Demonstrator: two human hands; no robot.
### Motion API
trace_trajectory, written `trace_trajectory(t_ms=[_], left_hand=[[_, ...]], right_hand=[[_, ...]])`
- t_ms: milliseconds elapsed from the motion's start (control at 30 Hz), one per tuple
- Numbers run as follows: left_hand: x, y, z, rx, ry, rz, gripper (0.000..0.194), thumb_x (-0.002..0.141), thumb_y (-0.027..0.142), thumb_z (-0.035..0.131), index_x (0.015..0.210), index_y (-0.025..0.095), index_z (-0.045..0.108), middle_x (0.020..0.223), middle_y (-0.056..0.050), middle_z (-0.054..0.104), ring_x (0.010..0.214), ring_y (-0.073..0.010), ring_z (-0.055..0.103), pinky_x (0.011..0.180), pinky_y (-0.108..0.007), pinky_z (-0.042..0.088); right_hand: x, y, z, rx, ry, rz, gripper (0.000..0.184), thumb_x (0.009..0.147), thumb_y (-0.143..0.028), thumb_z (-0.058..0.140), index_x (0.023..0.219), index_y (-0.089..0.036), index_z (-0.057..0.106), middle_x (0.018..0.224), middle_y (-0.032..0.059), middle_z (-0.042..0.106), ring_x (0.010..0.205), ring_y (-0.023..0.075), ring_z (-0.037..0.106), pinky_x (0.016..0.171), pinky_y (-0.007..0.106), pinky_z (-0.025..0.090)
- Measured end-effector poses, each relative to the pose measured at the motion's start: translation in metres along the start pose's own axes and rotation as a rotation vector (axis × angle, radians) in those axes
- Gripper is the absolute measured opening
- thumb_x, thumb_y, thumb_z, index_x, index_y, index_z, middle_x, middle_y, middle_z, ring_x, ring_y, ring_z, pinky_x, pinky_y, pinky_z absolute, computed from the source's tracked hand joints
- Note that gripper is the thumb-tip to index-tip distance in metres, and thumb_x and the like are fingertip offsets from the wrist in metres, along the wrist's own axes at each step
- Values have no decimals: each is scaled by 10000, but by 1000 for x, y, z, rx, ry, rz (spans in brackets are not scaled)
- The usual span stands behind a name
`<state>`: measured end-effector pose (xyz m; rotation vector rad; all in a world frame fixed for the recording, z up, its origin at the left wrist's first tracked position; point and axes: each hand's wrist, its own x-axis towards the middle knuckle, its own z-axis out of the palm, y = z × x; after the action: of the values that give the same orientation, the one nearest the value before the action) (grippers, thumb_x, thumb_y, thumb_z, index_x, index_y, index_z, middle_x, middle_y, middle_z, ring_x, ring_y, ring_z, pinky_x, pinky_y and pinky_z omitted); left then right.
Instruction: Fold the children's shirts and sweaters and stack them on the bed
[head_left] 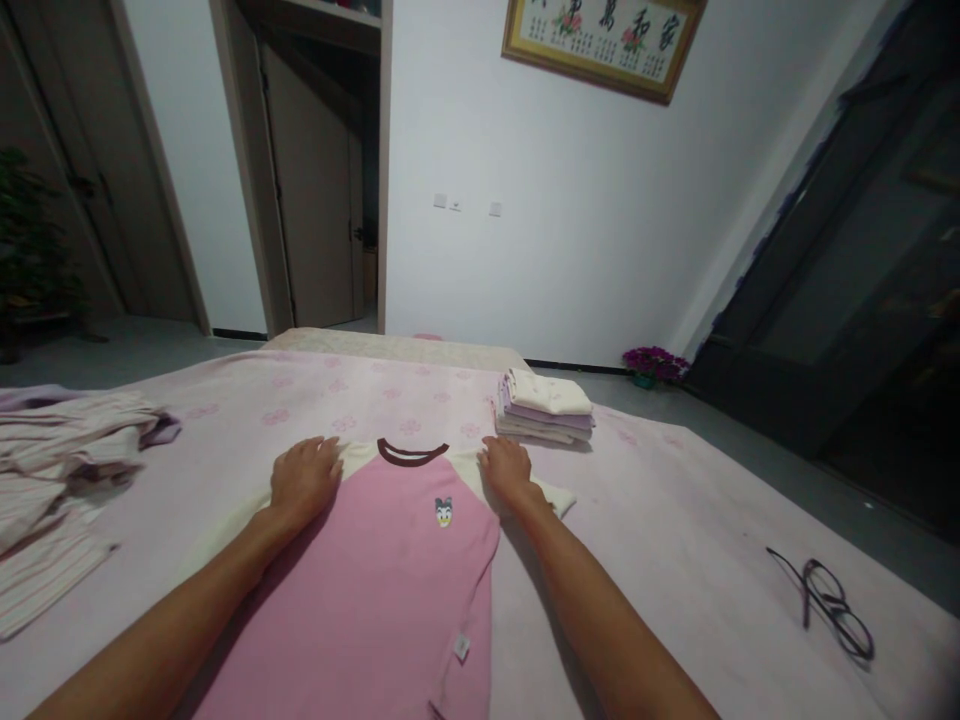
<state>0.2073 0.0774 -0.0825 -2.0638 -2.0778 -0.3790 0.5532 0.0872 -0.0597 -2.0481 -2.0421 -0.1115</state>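
A pink long-sleeved shirt (375, 580) with cream shoulders, a dark brown collar and a small duck-face patch lies front up, collar pointing away from me. My left hand (306, 478) is closed at its left shoulder. At the right shoulder, beside the collar, my right hand (508, 470) is closed on the cloth. The fingertips of both hands are partly hidden. Part of a cream sleeve (556, 496) sticks out past my right wrist. Along the shirt's right side runs a folded edge, with a small white label (460, 648) showing low down.
A stack of folded clothes (547, 405) stands beyond my right hand. Loose striped clothes (60, 460) are heaped at the left. Eyeglasses (829, 605) lie at the right on the pink flowered cover (660, 540). Purple flowers (654, 364) stand by the wall.
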Motion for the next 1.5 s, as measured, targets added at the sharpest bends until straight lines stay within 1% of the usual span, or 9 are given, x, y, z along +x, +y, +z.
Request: trace_trajectory(t_ms=[300,467,600,800,900,1100,1267,1367,1500], left_hand=[[27,-33,4,-46,-98,-109,377,980,349,330,1076,214,669,1101,-104,722,959,-270,687,712,-341,479],[47,-29,-14,-33,-38,-128,387,975,329,355,1177,177,647,1162,-156,697,1027,-322,671,814,-414,492],[29,-3,-17,-31,9,21,457,936,268,448,1363,152,565,1362,-169,611,1255,-313,567,1046,-441,424],[-48,43,-1,-223,-44,340,499,969,327,420,1421,158,548,1491,-142,530,1401,-284,458,1174,-433,356],[-79,51,-1,-225,-136,405,550,978,377,417,1477,161,492,1550,-147,457,1446,-291,400,1187,-445,338],[-103,52,-5,-135,-194,356,537,1005,380,353,1515,239,447,1610,-113,362,1497,-337,291,1190,-619,214],[-105,55,-4,-122,-185,354,546,994,398,384,1515,249,450,1610,-135,353,1494,-370,285,1172,-649,204],[-105,53,0,-147,-167,369,553,986,423,406,1511,259,456,1607,-142,353,1485,-378,302,1163,-657,215],[-108,46,3,-186,-117,400,532,986,434,419,1494,287,478,1600,-117,375,1481,-355,323,1176,-631,228]], right_hand=[[30,7,15,8,-31,19,182,978,-328,550,1046,-223,682,1105,78,694,1015,201,615,807,295,389],[48,-3,0,50,48,9,177,968,-265,545,1065,-192,674,1144,115,673,1076,236,592,885,335,397],[34,-24,-11,128,93,-80,216,941,-219,566,1130,-200,668,1183,89,675,1134,219,564,957,316,389],[-42,-51,-24,600,-380,-574,195,927,-270,570,1011,-208,735,955,7,741,828,138,651,729,214,455],[-84,-46,-43,578,-570,-718,249,923,-374,593,1051,-219,739,984,14,748,841,144,653,711,210,440],[-122,-6,-98,185,-825,-517,280,876,-436,600,881,-208,763,744,7,730,626,146,612,561,231,358],[-119,-20,-109,209,-599,-480,275,913,-358,531,911,-220,769,862,31,765,776,188,675,659,255,421],[-121,-57,-88,395,-375,-465,339,973,-369,468,1177,-243,708,1151,48,737,1046,210,661,872,281,466],[-130,-91,-43,364,-252,-532,526,1016,-448,415,1472,-194,476,1510,131,491,1400,268,427,1159,425,314]])
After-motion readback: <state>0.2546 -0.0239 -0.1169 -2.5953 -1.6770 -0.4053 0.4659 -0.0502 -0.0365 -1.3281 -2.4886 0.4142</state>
